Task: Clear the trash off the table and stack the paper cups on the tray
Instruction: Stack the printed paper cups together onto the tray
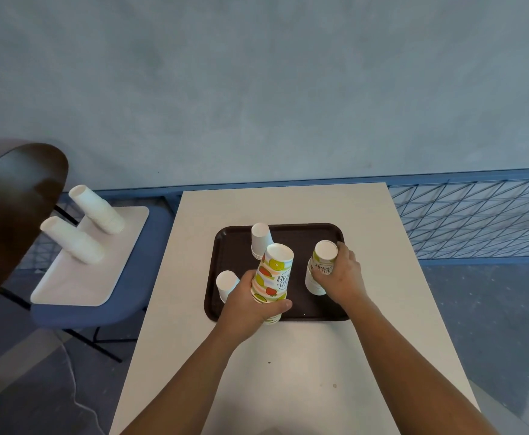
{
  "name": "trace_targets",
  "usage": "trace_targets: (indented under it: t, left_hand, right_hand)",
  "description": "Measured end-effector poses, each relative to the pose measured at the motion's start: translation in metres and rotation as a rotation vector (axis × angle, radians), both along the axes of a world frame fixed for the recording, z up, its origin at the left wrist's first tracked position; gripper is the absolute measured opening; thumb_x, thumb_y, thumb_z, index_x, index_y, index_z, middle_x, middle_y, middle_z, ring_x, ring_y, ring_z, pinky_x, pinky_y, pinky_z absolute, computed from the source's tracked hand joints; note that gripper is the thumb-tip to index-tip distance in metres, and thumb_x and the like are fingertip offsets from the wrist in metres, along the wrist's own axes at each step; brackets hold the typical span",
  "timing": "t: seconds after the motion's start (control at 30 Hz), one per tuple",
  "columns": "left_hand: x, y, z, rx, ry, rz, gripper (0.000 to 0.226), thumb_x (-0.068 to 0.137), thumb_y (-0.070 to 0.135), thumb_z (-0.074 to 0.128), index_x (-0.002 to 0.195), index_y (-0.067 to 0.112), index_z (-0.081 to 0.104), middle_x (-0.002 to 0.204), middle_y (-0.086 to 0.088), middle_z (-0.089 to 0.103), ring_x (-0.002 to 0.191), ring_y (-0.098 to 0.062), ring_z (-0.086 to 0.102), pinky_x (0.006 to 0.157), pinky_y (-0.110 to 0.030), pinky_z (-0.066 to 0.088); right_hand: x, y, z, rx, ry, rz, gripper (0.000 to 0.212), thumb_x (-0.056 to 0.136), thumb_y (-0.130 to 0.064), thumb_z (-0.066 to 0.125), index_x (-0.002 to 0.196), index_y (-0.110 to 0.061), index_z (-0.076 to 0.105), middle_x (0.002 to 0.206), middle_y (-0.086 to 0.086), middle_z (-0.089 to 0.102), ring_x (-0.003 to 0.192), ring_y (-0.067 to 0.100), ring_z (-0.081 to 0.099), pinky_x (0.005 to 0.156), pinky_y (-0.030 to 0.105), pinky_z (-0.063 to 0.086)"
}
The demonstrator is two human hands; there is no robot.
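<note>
A dark brown tray [291,233] lies on the white table [288,365]. My left hand [250,304] grips an upside-down stack of fruit-printed paper cups [272,274] at the tray's front. My right hand [341,277] holds a printed cup [324,257] that sits upside down on a short white stack [312,282] at the tray's right. A white stack [260,240] stands at the tray's back. Another white cup [225,282] stands at the left, partly hidden by my left hand.
Left of the table, a blue chair [150,265] carries a white tray [100,277] with two tall stacks of white cups [97,210] [72,240]. A dark round tabletop [9,215] juts in at far left. A blue wire fence [476,215] runs behind.
</note>
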State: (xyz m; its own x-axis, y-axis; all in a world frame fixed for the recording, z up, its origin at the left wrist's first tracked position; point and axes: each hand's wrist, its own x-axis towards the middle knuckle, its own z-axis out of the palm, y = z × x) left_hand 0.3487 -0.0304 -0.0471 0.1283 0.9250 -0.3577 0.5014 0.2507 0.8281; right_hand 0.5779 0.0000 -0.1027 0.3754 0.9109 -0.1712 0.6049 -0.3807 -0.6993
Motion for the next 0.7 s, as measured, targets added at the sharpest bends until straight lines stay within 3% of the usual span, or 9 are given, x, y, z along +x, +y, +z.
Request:
trace_targets:
  t: [0.1, 0.2, 0.27, 0.37, 0.43, 0.53, 0.7]
  left_hand:
    - [0.002, 0.000, 0.000, -0.002, 0.009, 0.002, 0.072, 0.075, 0.038, 0.092, 0.134, 0.034, 0.051, 0.119, 0.015, 0.065, 0.112, -0.016, 0.066, 0.101, -0.041, 0.058]
    - [0.003, 0.000, 0.000, 0.003, 0.006, -0.007, 0.073, 0.074, 0.039, 0.092, 0.134, 0.034, 0.050, 0.119, 0.014, 0.066, 0.112, -0.016, 0.066, 0.101, -0.041, 0.058]
    - [0.005, -0.001, 0.001, 0.004, 0.001, -0.015, 0.073, 0.074, 0.038, 0.092, 0.134, 0.033, 0.050, 0.120, 0.014, 0.066, 0.112, -0.016, 0.066, 0.101, -0.040, 0.058]
    - [0.010, -0.001, 0.002, 0.002, -0.027, -0.029, 0.073, 0.072, 0.038, 0.094, 0.132, 0.033, 0.052, 0.117, 0.014, 0.068, 0.110, -0.015, 0.068, 0.099, -0.038, 0.058]
    - [0.012, -0.003, 0.003, -0.002, -0.084, -0.031, 0.073, 0.066, 0.040, 0.096, 0.127, 0.033, 0.056, 0.111, 0.012, 0.073, 0.106, -0.012, 0.072, 0.097, -0.041, 0.060]
    - [0.012, -0.003, 0.005, 0.001, -0.123, -0.033, 0.081, 0.052, 0.049, 0.092, 0.123, 0.030, 0.057, 0.110, 0.008, 0.075, 0.105, -0.014, 0.073, 0.096, -0.044, 0.060]
    - [0.008, -0.006, 0.006, -0.003, -0.194, -0.042, 0.082, 0.054, 0.030, 0.099, 0.125, 0.027, 0.058, 0.111, 0.007, 0.076, 0.105, -0.014, 0.074, 0.093, -0.039, 0.061]
  right_hand:
    - [-0.002, -0.012, 0.022, 0.050, -0.074, -0.032, 0.089, 0.082, -0.034, 0.079, 0.153, -0.009, 0.032, 0.146, 0.015, 0.042, 0.131, 0.039, 0.040, 0.107, 0.049, 0.038]
    - [-0.014, -0.030, 0.051, 0.342, -0.016, -0.124, 0.060, 0.085, -0.026, 0.073, 0.139, -0.013, 0.049, 0.134, 0.007, 0.048, 0.122, 0.027, 0.044, 0.100, 0.044, 0.044]
    - [-0.024, -0.039, 0.068, 0.420, 0.140, -0.066, 0.048, 0.083, -0.025, 0.065, 0.129, -0.018, 0.056, 0.121, 0.000, 0.054, 0.110, 0.016, 0.053, 0.093, 0.037, 0.050]
    - [-0.038, -0.049, 0.094, 0.245, 0.405, 0.165, 0.044, 0.092, -0.022, 0.064, 0.135, -0.021, 0.054, 0.115, -0.004, 0.059, 0.098, -0.002, 0.060, 0.080, 0.020, 0.050]
    - [-0.045, -0.052, 0.100, 0.160, 0.465, 0.308, 0.038, 0.095, -0.027, 0.069, 0.130, -0.025, 0.055, 0.110, -0.006, 0.062, 0.091, -0.007, 0.062, 0.074, 0.014, 0.050]
    - [-0.053, -0.051, 0.094, 0.181, 0.341, 0.349, 0.033, 0.084, -0.055, 0.074, 0.108, -0.044, 0.055, 0.107, -0.010, 0.067, 0.099, 0.001, 0.065, 0.083, 0.026, 0.056]
    - [-0.059, -0.046, 0.095, 0.190, 0.319, 0.292, 0.044, 0.082, -0.054, 0.077, 0.114, -0.029, 0.059, 0.104, -0.010, 0.070, 0.096, 0.003, 0.068, 0.085, 0.036, 0.060]
